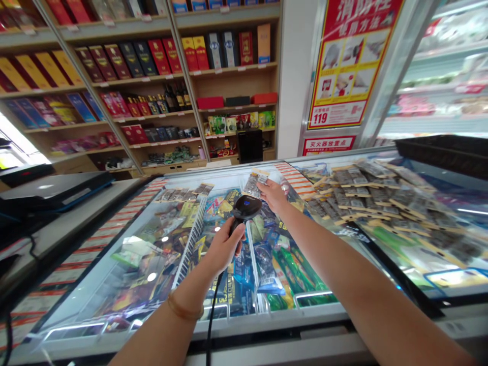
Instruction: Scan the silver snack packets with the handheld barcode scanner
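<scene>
My left hand (224, 248) is closed around the handle of a black barcode scanner (247, 207), whose cord runs down over the freezer's front edge. Just beyond the scanner head, my right hand (273, 195) pinches a small flat packet (251, 184) with printed grey-and-clear wrapping and a cream-coloured edge. Scanner and packet are close together; I cannot tell whether they touch. A large pile of similar packets (358, 190) lies on the glass at the right. A short row of such packets (183, 194) rests on the glass at the left.
Beneath both hands is a glass-topped chest freezer (102, 277) holding bagged frozen goods. A black tray (442, 152) sits at its far right. Dark counter equipment (57, 190) stands to the left. Behind are shelves of boxes (229, 71) and a red-and-yellow poster (353, 61).
</scene>
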`<action>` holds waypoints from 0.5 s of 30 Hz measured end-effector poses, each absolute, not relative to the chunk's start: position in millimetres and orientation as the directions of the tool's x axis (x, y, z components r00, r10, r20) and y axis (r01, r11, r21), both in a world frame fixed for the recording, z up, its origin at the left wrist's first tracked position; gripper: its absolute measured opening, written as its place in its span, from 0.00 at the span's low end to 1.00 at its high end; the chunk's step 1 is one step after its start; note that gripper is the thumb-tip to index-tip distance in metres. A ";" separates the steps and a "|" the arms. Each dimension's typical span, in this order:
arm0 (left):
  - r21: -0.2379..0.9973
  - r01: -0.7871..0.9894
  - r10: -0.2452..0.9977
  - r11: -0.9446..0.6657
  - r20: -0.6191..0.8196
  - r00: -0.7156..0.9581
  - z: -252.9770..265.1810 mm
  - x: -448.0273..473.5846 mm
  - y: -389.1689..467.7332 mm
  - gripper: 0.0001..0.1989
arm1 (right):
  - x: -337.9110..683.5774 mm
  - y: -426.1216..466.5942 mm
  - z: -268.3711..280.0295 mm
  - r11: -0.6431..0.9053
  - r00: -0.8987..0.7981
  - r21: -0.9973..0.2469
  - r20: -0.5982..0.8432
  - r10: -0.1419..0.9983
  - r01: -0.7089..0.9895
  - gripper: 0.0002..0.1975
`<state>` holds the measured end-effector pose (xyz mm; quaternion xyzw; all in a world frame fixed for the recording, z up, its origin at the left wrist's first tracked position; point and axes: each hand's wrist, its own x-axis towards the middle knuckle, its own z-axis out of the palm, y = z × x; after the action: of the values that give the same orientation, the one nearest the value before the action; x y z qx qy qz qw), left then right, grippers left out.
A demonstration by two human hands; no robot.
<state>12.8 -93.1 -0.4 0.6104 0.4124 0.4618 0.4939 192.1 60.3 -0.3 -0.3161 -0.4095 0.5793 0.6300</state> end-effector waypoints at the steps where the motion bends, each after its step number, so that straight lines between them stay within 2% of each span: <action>1: 0.984 0.046 0.959 -0.172 0.156 0.235 -0.8 12.8 -93.1 0.24 | 192.1 60.6 -0.6 0.128 -0.008 -0.874 0.149 0.989 -0.469 0.17; 5: 0.986 0.042 0.962 -0.161 0.147 0.232 -2.5 14.6 -92.5 0.25 | 193.2 63.5 -4.3 0.143 0.002 -0.871 0.160 0.987 -0.469 0.16; 8: 0.985 0.054 0.974 -0.163 0.152 0.169 3.5 14.5 -91.9 0.26 | 193.7 65.2 -8.9 0.138 0.040 -0.895 0.134 0.990 -0.425 0.15; 12: 0.983 0.111 0.986 -0.147 0.154 -0.058 25.8 -6.6 -86.7 0.24 | 187.4 67.6 -11.7 0.065 0.052 -0.913 0.048 0.997 -0.403 0.12; 15: 0.972 0.135 0.932 -0.190 0.222 -0.287 44.6 -45.0 -80.3 0.20 | 167.6 74.7 -5.3 -0.022 0.074 -0.929 -0.054 0.996 -0.369 0.09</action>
<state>-45.0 -80.3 44.6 0.4936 0.5402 0.5929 0.3361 167.6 74.7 -5.3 -0.4273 -0.3664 0.5732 0.5954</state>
